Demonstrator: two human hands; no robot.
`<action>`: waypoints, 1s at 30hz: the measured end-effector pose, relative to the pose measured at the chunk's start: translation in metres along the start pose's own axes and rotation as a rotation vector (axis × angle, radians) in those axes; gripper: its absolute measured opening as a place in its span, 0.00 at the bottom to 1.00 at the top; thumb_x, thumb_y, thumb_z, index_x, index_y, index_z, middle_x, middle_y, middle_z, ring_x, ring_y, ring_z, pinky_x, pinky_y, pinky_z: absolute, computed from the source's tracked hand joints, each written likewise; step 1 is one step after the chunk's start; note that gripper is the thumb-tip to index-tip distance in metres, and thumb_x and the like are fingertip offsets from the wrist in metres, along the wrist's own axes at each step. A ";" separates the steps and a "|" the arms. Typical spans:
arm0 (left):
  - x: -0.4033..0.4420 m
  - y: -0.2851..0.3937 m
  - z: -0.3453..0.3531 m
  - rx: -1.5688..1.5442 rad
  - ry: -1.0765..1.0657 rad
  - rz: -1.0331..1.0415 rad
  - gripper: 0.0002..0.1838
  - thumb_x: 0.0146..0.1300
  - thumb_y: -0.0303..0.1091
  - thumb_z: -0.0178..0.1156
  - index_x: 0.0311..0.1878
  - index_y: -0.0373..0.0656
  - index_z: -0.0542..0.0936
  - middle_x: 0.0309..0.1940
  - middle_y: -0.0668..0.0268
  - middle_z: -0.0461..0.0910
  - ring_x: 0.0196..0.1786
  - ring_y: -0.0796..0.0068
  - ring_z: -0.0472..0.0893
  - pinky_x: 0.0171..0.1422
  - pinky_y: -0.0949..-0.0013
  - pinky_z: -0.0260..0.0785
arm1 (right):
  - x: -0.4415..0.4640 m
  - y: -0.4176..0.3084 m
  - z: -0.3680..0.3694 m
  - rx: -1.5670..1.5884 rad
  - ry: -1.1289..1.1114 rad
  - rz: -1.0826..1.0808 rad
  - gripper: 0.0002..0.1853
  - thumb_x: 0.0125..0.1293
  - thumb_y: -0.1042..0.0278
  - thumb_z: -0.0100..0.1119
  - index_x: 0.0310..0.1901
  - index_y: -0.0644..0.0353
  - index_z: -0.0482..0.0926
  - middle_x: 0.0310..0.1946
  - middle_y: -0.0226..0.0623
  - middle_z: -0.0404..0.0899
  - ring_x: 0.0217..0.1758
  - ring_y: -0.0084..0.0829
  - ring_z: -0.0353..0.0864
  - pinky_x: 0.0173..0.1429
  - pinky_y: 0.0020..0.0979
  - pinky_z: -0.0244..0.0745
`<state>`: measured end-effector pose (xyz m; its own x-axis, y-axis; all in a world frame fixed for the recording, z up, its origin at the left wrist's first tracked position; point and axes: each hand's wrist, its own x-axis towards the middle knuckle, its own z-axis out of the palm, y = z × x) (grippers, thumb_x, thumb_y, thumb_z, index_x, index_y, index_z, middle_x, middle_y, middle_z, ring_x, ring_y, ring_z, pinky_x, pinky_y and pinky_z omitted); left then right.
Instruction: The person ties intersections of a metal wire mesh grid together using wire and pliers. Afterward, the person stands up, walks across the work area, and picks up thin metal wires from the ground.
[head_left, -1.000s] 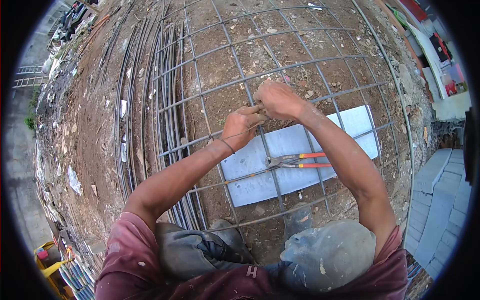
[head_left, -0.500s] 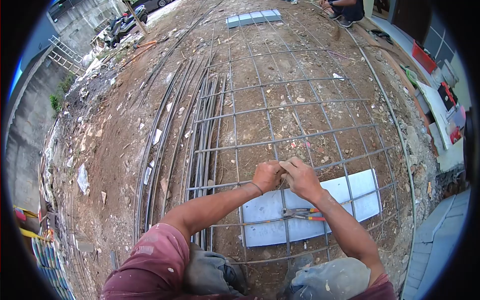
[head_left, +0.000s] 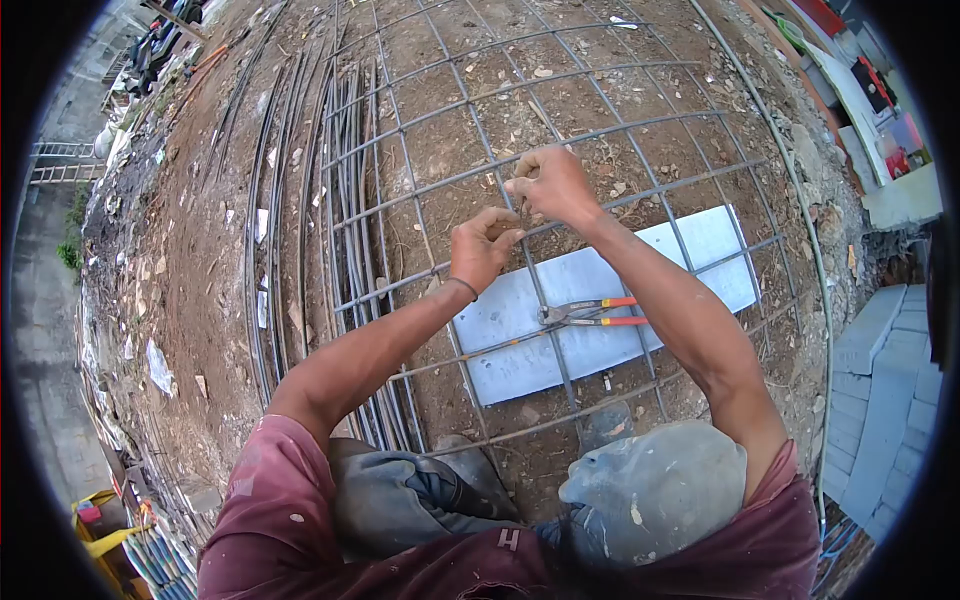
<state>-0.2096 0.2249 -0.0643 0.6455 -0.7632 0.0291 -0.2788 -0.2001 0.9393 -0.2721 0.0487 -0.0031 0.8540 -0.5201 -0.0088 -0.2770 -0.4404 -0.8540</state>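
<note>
Left hand (head_left: 478,252) and right hand (head_left: 558,188) have drawn apart above the steel mesh (head_left: 468,101), each grip seemingly parted.

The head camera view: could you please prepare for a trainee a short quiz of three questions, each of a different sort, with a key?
1. Multiple choice. Where do the metal pliers with orange-red handles lie?
A) On the bundle of long grey rods
B) Over the flat white rectangular board
C) Beside the ladder

2. True or false. The bare left hand and the bare right hand are both off the pliers, near the grid of grey metal bars.

3. Fill in the missing word. The thin dark band is worn on the person's ____ wrist.

Key: 1. B; 2. True; 3. left
</note>
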 end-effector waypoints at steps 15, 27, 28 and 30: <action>0.041 -0.008 -0.022 0.021 -0.359 -0.063 0.04 0.61 0.19 0.72 0.37 0.37 0.87 0.34 0.68 0.89 0.39 0.83 0.85 0.45 0.72 0.79 | -0.051 0.017 -0.010 -0.288 -0.107 -0.551 0.04 0.59 0.70 0.71 0.34 0.59 0.86 0.32 0.37 0.79 0.41 0.42 0.81 0.47 0.44 0.76; 0.021 -0.014 -0.022 0.164 -0.165 -0.101 0.05 0.63 0.26 0.75 0.38 0.36 0.88 0.32 0.67 0.88 0.33 0.82 0.81 0.38 0.71 0.75 | -0.067 0.062 -0.010 -0.736 -0.213 -0.757 0.02 0.54 0.74 0.61 0.26 0.57 0.80 0.31 0.33 0.77 0.45 0.38 0.80 0.46 0.40 0.78; 0.017 -0.016 -0.017 0.066 -0.131 -0.090 0.05 0.64 0.26 0.74 0.37 0.36 0.87 0.32 0.68 0.88 0.33 0.82 0.81 0.38 0.71 0.74 | -0.068 0.061 -0.009 -0.740 -0.214 -0.759 0.02 0.54 0.74 0.61 0.26 0.57 0.80 0.31 0.33 0.77 0.45 0.38 0.80 0.46 0.40 0.78; 0.018 -0.020 -0.013 -0.041 -0.093 -0.081 0.06 0.65 0.27 0.74 0.37 0.36 0.86 0.32 0.68 0.88 0.33 0.82 0.81 0.38 0.72 0.74 | -0.072 0.061 -0.003 -0.826 -0.278 -0.716 0.03 0.56 0.73 0.60 0.28 0.57 0.82 0.33 0.36 0.82 0.43 0.39 0.84 0.45 0.41 0.81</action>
<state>-0.1833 0.2228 -0.0785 0.5954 -0.7996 -0.0777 -0.1975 -0.2395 0.9506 -0.3516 0.0575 -0.0530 0.9731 0.1822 0.1411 0.1976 -0.9748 -0.1039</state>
